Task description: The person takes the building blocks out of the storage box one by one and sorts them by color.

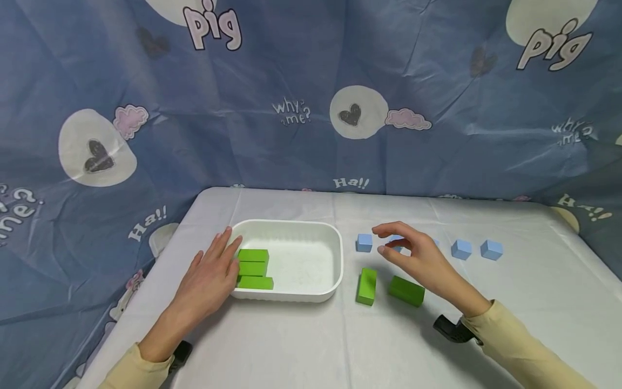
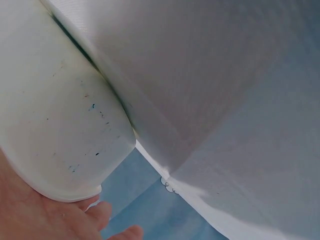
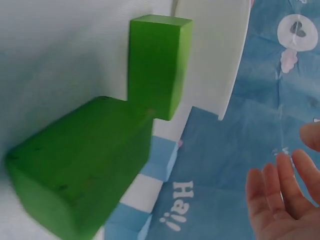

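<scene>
My left hand (image 1: 206, 278) rests with straight fingers on the left side of a white plastic tray (image 1: 291, 297). Its fingers also touch the tray's edge in the left wrist view, where the tray's outer wall (image 2: 65, 115) fills the left part. Several green blocks (image 1: 253, 255) lie in the tray's left end, partly behind that hand. Over the table, my right hand (image 1: 423, 256) hovers with thumb and index finger apart and nothing between them. Below it are two green blocks, one upright-pointing (image 1: 366, 287) and one slanted (image 1: 406, 291); both look large in the right wrist view.
Several light blue cubes stand in a row right of the tray, among them a left one (image 1: 364, 243) and a right one (image 1: 492, 250). The right hand partly covers the middle ones. A white cloth (image 1: 291, 346) covers the table; a blue printed curtain (image 1: 291, 65) hangs behind.
</scene>
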### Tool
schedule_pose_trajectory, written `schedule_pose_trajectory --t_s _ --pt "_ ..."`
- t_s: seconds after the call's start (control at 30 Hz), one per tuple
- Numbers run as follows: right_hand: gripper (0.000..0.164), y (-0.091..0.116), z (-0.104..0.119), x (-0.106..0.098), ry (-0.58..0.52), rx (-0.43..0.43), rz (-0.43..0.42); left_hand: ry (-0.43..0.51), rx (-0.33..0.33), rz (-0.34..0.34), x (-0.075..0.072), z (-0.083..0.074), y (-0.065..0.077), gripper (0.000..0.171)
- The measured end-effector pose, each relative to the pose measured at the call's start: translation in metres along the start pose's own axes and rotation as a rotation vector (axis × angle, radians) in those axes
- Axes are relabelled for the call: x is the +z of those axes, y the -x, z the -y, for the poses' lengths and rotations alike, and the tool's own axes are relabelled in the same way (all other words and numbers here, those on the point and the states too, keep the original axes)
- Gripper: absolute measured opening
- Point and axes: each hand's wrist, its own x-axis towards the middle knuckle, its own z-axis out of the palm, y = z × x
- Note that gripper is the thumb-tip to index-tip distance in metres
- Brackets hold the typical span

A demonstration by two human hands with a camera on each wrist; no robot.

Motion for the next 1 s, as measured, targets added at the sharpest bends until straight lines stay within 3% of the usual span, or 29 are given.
schedule_pose_trajectory --t_s 0.57,1.0 --pt "0.031 -0.042 0.024 0.012 -0.016 -0.096 0.133 0.004 -0.011 -0.004 0.001 -0.002 0.000 0.050" --pt "0.031 -0.079 0.036 0.026 -0.018 -0.109 0.217 0.009 -0.012 -0.003 0.000 -0.002 0.000 0.050"
